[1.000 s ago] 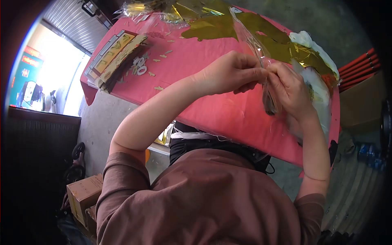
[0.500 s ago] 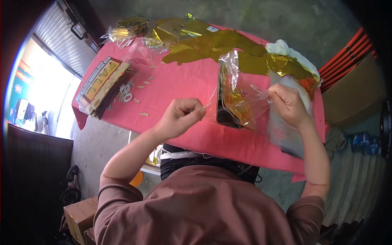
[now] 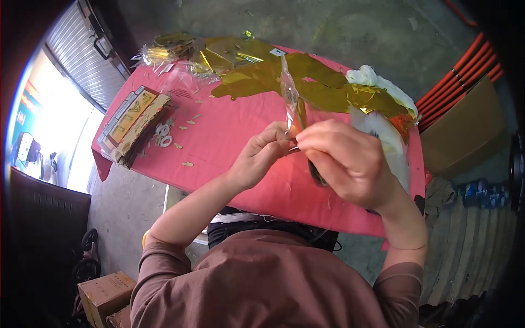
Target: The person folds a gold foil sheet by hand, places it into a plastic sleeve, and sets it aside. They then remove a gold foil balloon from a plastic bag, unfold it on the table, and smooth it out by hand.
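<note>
My left hand (image 3: pixel 261 156) pinches the edge of a clear plastic bag (image 3: pixel 289 87) above the front part of the pink tablecloth (image 3: pixel 235 123). Close against it, my right hand (image 3: pixel 347 156) is closed at the same bag, its fingertips slightly blurred. Dark, flat contents of the bag show partly below and behind my right hand, which hides most of them. Gold foil sheets (image 3: pixel 251 76) cover the back of the table. On the left lies a stack of printed cards (image 3: pixel 134 123), with small pale pieces and a white ring (image 3: pixel 166 141) beside it.
Crumpled clear and gold packets (image 3: pixel 169 49) lie at the back left. A white cloth (image 3: pixel 377 79) and a translucent plastic bag (image 3: pixel 391 145) are on the right. Beyond the table are red poles (image 3: pixel 456 76), a cardboard panel (image 3: pixel 465 128) and blue water bottles (image 3: pixel 481 194). A carton (image 3: pixel 104 295) stands lower left.
My right hand has moved left, up to my left hand, which has shifted slightly right. The bag is now narrowed and bunched between them, no longer spread wide. The view has shifted slightly.
</note>
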Available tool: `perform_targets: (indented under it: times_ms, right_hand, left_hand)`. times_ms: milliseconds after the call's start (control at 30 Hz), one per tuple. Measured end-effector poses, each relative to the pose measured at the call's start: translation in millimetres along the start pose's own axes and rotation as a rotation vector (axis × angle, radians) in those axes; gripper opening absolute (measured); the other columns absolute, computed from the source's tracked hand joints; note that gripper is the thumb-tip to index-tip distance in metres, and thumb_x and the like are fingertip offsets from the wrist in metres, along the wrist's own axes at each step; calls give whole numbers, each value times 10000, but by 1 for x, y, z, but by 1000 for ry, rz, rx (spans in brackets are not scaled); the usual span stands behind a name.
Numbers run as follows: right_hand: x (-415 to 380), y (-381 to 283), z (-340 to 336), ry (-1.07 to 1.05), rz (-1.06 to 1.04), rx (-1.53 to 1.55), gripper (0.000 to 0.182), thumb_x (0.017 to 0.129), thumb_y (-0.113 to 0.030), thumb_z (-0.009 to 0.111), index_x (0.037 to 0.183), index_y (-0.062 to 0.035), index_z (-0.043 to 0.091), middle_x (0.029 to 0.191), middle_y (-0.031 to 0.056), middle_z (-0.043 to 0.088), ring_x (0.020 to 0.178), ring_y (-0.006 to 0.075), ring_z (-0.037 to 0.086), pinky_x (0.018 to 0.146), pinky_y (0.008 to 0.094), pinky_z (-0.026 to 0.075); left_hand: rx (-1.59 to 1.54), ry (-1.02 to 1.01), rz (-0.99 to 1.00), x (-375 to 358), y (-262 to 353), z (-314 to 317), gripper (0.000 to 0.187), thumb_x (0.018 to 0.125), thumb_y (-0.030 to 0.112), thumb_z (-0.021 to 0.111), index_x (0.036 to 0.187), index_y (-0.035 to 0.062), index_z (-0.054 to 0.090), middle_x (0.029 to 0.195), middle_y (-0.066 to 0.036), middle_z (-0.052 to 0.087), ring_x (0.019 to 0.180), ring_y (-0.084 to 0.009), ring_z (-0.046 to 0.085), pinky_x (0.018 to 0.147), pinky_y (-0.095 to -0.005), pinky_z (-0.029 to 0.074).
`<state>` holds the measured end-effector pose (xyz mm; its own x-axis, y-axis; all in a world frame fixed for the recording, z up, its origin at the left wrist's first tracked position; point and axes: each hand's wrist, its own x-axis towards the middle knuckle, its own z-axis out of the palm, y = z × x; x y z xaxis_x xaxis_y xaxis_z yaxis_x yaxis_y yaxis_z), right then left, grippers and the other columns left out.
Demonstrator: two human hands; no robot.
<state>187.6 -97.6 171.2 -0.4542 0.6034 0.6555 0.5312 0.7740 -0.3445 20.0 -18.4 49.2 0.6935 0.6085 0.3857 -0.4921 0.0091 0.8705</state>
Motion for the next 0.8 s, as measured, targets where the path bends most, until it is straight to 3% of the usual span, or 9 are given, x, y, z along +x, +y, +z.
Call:
perform_targets:
  times_ms: [100,200,300,400,500,567,600,733,800]
  right_hand:
    - [5,-3,-1,-118,211,-219,150,826,-89,589,905,37,569,825,181,605,767,336,598,711,388,487]
    - [13,4,-6,-458,727,-502,247,793,-209,623,818,27,552,798,236,606,805,390,596,698,463,468]
    - [8,35,-10,-561,726,-602,291,763,-216,650,832,50,554,791,249,609,775,392,608,681,447,473]
    - [8,56,-18,-595,813,-530,241,753,-171,644,784,63,595,805,249,622,813,385,625,713,431,502]
    - [9,47,-18,-476,870,-532,222,750,-154,634,779,62,593,812,249,621,810,392,618,714,429,496]
    - [7,49,-21,-440,874,-487,210,754,-148,627,780,57,594,806,247,620,803,392,615,718,432,494]
    - [5,50,-22,-405,877,-439,198,757,-142,620,780,53,596,800,245,619,796,393,613,722,435,491]
    - [-2,56,-11,-477,745,-564,152,773,-141,597,796,7,574,772,226,609,781,395,595,659,461,455]
    - [-3,49,-9,-457,754,-495,133,779,-127,586,804,3,577,780,221,611,778,394,594,656,457,455]
  left_hand:
    - [-166,49,33,5,-7,16,144,908,14,400,796,30,489,1073,-59,474,986,-144,488,893,-319,397]
    - [12,62,116,11,-10,26,71,916,67,507,867,23,533,1059,-61,464,1007,-157,459,902,-303,369]
    - [320,-20,198,17,-9,40,98,919,61,489,831,31,519,1115,-62,454,1026,-176,446,923,-311,346]
    - [352,-97,218,27,-7,53,88,921,101,527,881,25,547,1081,-65,461,1034,-187,433,928,-302,328]
    - [422,-138,311,36,-3,48,126,919,158,557,933,33,569,1005,-59,492,957,-148,466,860,-300,378]
    - [460,-9,22,38,-2,38,145,908,174,581,914,29,581,885,-50,536,813,-112,502,748,-276,426]
    - [561,104,44,43,-4,32,229,892,233,608,830,13,600,693,-39,542,637,-86,487,600,-266,432]
    - [962,135,-75,63,38,47,367,865,299,609,703,-29,587,536,-67,490,510,-110,431,494,-315,387]
    - [967,142,-117,68,43,44,358,865,282,602,700,-34,575,538,-91,488,505,-119,427,488,-323,381]
